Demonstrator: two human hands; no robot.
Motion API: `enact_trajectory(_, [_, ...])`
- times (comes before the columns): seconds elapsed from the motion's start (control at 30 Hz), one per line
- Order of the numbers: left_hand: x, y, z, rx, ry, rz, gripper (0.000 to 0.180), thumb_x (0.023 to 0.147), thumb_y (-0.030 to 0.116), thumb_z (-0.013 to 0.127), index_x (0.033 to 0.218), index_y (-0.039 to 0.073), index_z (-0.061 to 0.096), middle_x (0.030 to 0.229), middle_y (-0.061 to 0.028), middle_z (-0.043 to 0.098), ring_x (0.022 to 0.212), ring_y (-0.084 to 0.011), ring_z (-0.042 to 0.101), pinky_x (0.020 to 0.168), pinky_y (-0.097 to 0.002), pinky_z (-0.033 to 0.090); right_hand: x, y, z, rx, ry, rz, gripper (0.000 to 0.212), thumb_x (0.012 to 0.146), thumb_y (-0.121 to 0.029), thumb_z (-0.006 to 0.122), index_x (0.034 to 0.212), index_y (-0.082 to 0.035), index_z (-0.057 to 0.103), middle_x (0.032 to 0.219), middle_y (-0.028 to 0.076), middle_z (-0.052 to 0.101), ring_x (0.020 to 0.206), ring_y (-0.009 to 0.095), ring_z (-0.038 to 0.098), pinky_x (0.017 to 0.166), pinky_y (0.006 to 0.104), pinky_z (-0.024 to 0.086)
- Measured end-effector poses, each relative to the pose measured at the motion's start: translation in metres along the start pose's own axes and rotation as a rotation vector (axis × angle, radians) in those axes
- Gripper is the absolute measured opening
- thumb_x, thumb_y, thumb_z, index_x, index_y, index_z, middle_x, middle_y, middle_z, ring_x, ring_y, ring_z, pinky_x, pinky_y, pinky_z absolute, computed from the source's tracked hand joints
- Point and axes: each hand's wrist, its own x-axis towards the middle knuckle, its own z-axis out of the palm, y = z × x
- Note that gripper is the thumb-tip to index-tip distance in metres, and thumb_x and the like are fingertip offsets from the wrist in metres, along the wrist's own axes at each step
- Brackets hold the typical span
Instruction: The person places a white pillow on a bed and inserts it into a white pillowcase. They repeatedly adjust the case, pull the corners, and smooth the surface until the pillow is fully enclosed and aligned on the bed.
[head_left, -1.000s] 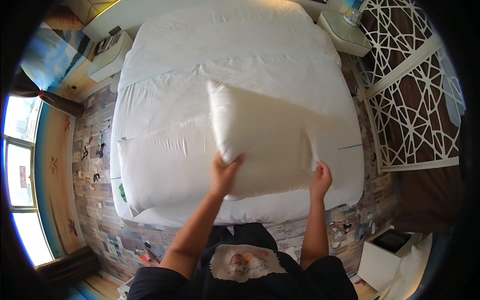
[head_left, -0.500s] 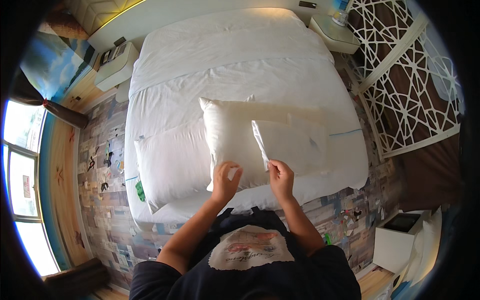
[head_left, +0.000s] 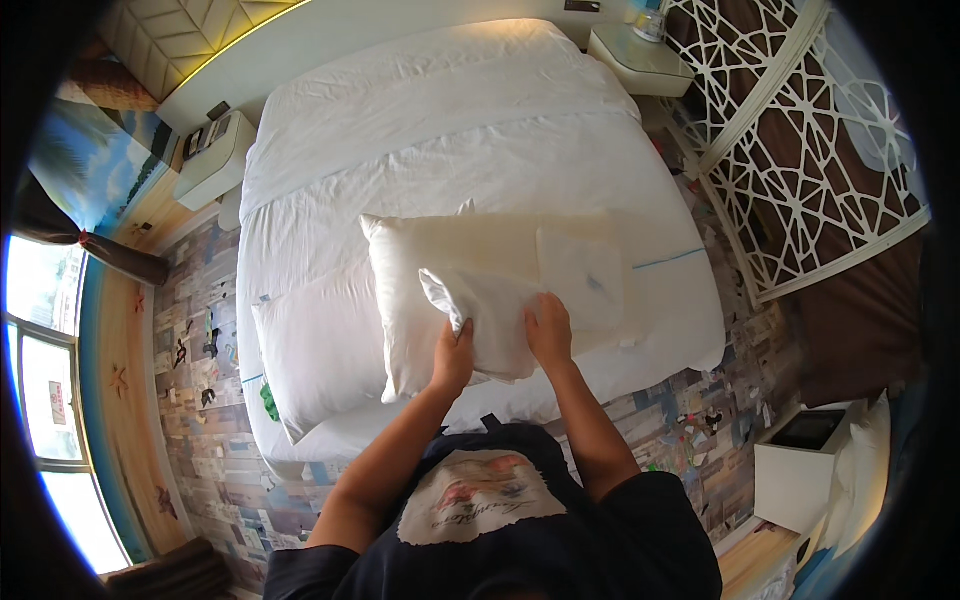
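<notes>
My left hand (head_left: 454, 362) is closed on the edge of a white pillowcase (head_left: 490, 318), its opening bunched up above my fingers. At the right part of that cloth is my right hand (head_left: 548, 330), thumb and fingers gathered on the fabric; its fingertips are partly hidden. Beneath the pillowcase lies a plump white pillow (head_left: 395, 265). To its left, partly covered by it, rests another white pillow (head_left: 315, 335). A flat folded white cloth (head_left: 585, 262) with a small bluish mark sits to the right of the pillowcase.
Everything lies on a wide bed with a white sheet (head_left: 450, 170). White bedside shelves (head_left: 215, 160) flank its head. A white lattice screen (head_left: 790, 180) stands at the right, a white cabinet (head_left: 795, 475) at the lower right. Something green (head_left: 269, 402) pokes out by the left pillow.
My left hand, empty before, has taken the pillowcase's edge. The pillowcase's open end has swung left across the pillow. My right hand has moved off that edge, farther along the cloth.
</notes>
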Motion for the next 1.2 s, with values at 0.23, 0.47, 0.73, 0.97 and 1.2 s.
enact_trajectory(0.23, [-0.006, 0.046, 0.046, -0.077, -0.116, 0.055, 0.031, 0.105, 0.025, 0.056, 0.122, 0.001, 0.063, 0.102, -0.0034, 0.068, 0.097, -0.0113, 0.057, 0.09, -0.0313, 0.048, 0.01, 0.05, 0.022, -0.037, -0.099, 0.111, 0.047, 0.095, -0.021, 0.062, 0.133, 0.004, 0.052, 0.141, 0.025, 0.054, 0.13, 0.043, 0.05, 0.106, 0.0493, 0.044])
enact_trajectory(0.47, [0.006, 0.051, 0.081, 0.02, -0.206, -0.001, 0.028, 0.105, 0.026, 0.057, 0.119, 0.002, 0.064, 0.098, -0.0003, 0.065, 0.094, -0.0081, 0.056, 0.085, -0.0289, 0.048, 0.025, 0.098, 0.005, 0.003, -0.276, 0.334, 0.04, 0.091, -0.009, 0.054, 0.129, 0.002, 0.057, 0.129, 0.023, 0.06, 0.121, 0.041, 0.057, 0.103, 0.0477, 0.046])
enact_trajectory(0.73, [0.023, 0.061, 0.09, -0.094, -0.265, -0.015, 0.036, 0.106, 0.035, 0.054, 0.124, 0.005, 0.06, 0.098, 0.0021, 0.06, 0.092, -0.0081, 0.052, 0.084, -0.027, 0.045, 0.086, 0.176, -0.138, -0.278, 0.384, 0.222, 0.039, 0.09, 0.0, 0.056, 0.129, -0.002, 0.056, 0.119, 0.019, 0.062, 0.113, 0.039, 0.06, 0.096, 0.0469, 0.05])
enact_trajectory(0.97, [0.033, 0.068, 0.066, -0.345, -0.101, -0.043, 0.046, 0.108, 0.046, 0.047, 0.132, 0.007, 0.054, 0.096, 0.0039, 0.054, 0.087, -0.0075, 0.05, 0.081, -0.025, 0.044, 0.095, 0.085, -0.133, -0.084, 0.117, -0.133, 0.039, 0.088, -0.014, 0.075, 0.124, -0.002, 0.062, 0.125, 0.018, 0.064, 0.115, 0.038, 0.06, 0.101, 0.0449, 0.047])
enact_trajectory(1.2, [0.009, 0.102, -0.007, -0.435, -0.002, -0.096, 0.047, 0.107, 0.045, 0.049, 0.13, 0.005, 0.054, 0.097, 0.001, 0.059, 0.077, -0.0057, 0.05, 0.061, -0.0217, 0.042, 0.051, -0.073, -0.092, 0.533, -0.476, -0.374, 0.03, 0.085, -0.016, 0.079, 0.11, -0.003, 0.068, 0.117, 0.014, 0.067, 0.111, 0.034, 0.063, 0.094, 0.0388, 0.052])
